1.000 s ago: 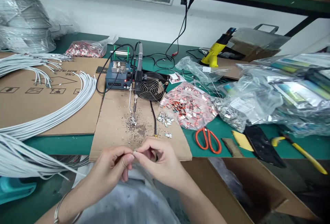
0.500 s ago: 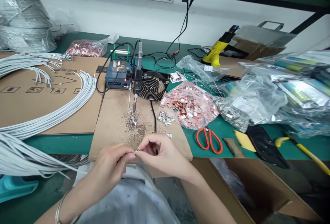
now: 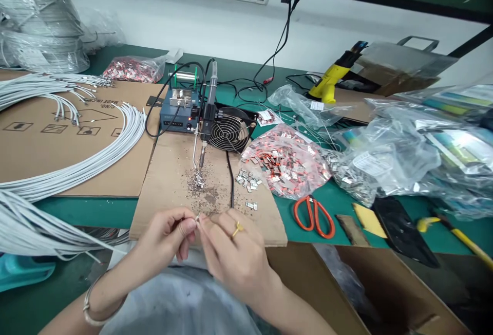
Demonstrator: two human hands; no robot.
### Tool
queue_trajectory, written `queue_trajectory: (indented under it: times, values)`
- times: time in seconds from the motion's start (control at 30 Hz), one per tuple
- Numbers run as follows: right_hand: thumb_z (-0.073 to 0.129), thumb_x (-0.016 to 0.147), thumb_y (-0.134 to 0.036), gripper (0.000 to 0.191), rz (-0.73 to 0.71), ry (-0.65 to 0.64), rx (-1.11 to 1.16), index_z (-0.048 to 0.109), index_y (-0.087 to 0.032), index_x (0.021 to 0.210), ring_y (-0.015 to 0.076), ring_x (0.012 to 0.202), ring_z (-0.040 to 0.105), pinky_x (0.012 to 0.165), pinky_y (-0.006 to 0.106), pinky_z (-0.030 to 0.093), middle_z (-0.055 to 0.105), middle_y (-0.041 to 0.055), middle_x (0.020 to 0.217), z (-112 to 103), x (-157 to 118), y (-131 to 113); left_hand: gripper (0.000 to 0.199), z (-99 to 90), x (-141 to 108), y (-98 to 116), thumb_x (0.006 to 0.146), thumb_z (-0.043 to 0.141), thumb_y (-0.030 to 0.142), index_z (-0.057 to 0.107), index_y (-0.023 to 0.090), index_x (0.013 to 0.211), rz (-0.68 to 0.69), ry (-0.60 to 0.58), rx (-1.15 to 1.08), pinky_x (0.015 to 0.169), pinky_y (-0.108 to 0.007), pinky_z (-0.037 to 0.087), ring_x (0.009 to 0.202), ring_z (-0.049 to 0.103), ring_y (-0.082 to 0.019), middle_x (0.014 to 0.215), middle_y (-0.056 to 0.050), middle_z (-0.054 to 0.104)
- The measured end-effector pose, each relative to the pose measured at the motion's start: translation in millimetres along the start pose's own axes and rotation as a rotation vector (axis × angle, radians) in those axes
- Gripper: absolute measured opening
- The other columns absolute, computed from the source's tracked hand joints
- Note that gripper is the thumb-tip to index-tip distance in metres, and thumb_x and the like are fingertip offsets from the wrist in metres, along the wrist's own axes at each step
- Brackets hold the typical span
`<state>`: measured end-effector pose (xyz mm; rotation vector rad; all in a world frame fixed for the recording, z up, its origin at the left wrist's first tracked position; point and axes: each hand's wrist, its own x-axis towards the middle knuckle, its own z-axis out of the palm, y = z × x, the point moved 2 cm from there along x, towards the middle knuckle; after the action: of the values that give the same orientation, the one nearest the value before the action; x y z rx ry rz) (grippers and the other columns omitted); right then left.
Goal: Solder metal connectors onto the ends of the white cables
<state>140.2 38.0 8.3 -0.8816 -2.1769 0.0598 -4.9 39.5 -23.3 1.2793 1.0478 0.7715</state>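
Where both hands [image 3: 164, 235] meet, tiny part [image 3: 197, 218] sits btwn 'em.

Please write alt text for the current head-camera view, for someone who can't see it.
A person's left hand pinches a tiny part that the right hand also touches, over a cardboard sheet. Beyond are a mounted soldering iron and a fan; white cables lie left, orange-handled scissors right.

Room over cardboard pad [image 3: 165, 186] beyond left hand [image 3: 165, 235] and right hand [image 3: 239, 253], soldering iron [image 3: 209, 106] in the way ahead
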Motion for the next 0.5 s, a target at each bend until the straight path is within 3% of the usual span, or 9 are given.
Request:
queue_trajectory:
  times: [0.07,0.13,0.27,0.37,0.5]
  values:
    - [0.055,0.079,-0.007,0.016,-0.028,-0.024,-0.006,0.064,-0.005,0.092,0.0183,0.070,0.052,0.063,0.033,0.042,0.064,0.0114,0.079,-4,-1,-2,0.048,-0.8,1,4,0.085,0.044,0.057,0.044,0.014,0.064,0.004,-0.041,-0.070,0.042,-0.018,0.031,0.038,0.037,-0.006,0.043,0.003,0.042]
    - [0.057,0.081,-0.010,0.025,0.099,-0.105,0.235,0.062,-0.008,0.105,0.0161,0.073,0.055,0.066,0.031,0.045,0.065,0.0086,0.083,-8,-1,5,0.048,-1.6,0,7,0.084,0.045,0.057,0.046,0.013,0.067,0.002,-0.088,-0.107,0.039,-0.016,0.027,0.038,0.035,-0.005,0.046,0.003,0.041]
    - [0.055,0.084,-0.014,0.016,0.391,-0.211,0.756,0.069,-0.018,0.092,0.0103,0.065,0.057,0.058,0.022,0.044,0.064,0.0019,0.073,-9,2,20,0.041,-1.8,-4,9,0.089,0.043,0.049,0.050,0.012,0.075,0.008,-0.172,-0.094,0.039,-0.015,0.023,0.041,0.033,-0.003,0.055,0.003,0.041]
    - [0.055,0.083,-0.012,0.016,0.423,-0.200,0.927,0.071,-0.017,0.085,0.0108,0.067,0.059,0.061,0.023,0.045,0.066,0.0028,0.073,-4,5,21,0.039,-2.1,-5,6,0.091,0.042,0.046,0.051,0.011,0.075,0.020,-0.188,-0.082,0.040,-0.014,0.023,0.043,0.032,-0.003,0.056,0.003,0.041]
    - [0.056,0.081,-0.008,0.019,0.412,-0.141,0.981,0.072,-0.017,0.086,0.0109,0.064,0.058,0.060,0.023,0.045,0.066,0.0034,0.070,1,4,18,0.038,-2.0,-7,6,0.091,0.041,0.045,0.051,0.011,0.076,0.020,-0.201,-0.085,0.040,-0.014,0.023,0.043,0.032,-0.003,0.056,0.003,0.041]
